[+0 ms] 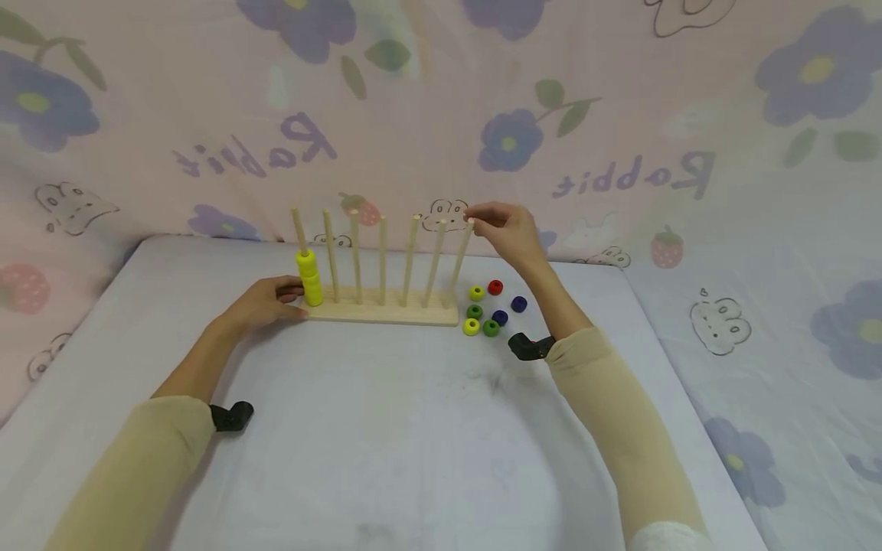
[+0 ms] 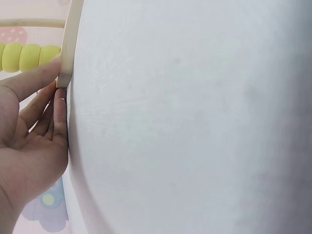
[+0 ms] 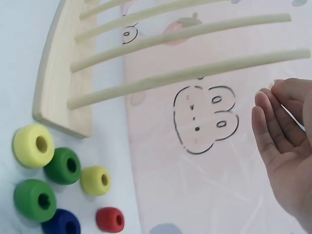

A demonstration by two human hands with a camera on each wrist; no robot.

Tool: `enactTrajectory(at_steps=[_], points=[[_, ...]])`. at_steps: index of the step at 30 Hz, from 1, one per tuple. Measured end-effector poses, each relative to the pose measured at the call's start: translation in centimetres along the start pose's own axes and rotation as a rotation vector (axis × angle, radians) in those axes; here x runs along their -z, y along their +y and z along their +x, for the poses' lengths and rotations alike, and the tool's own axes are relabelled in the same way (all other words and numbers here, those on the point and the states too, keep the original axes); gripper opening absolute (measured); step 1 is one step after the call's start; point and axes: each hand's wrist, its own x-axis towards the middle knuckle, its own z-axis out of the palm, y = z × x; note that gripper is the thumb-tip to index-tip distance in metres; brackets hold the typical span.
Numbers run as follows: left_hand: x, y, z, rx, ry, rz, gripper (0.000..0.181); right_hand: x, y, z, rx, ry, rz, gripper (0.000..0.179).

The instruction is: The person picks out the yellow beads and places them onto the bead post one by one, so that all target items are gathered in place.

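Observation:
A wooden peg stand (image 1: 382,312) with several upright pegs stands on the table. Several yellow beads (image 1: 309,277) are stacked on its leftmost peg. My left hand (image 1: 265,302) holds the left end of the base, thumb on top and fingers against the end, as the left wrist view shows (image 2: 36,107). By the top of the rightmost peg (image 3: 190,75) is my right hand (image 1: 506,229), its fingers loosely bent. In the right wrist view nothing shows between those fingers (image 3: 263,122), and they stand just off the peg's tip.
Right of the base lie several loose beads: yellow (image 1: 471,327), green (image 1: 491,328), dark blue (image 1: 519,304) and one red (image 1: 495,287). A white cloth covers the table (image 1: 386,428). Behind it hangs a patterned pink cloth (image 1: 413,115).

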Motion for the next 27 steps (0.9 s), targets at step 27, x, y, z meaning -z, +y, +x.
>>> enactTrajectory(at_steps=[27], points=[[0.0,0.2,0.0,0.005,0.003,0.008,0.075,-0.3,8.1,-4.6,-0.148,-0.048,-0.068,0.027]])
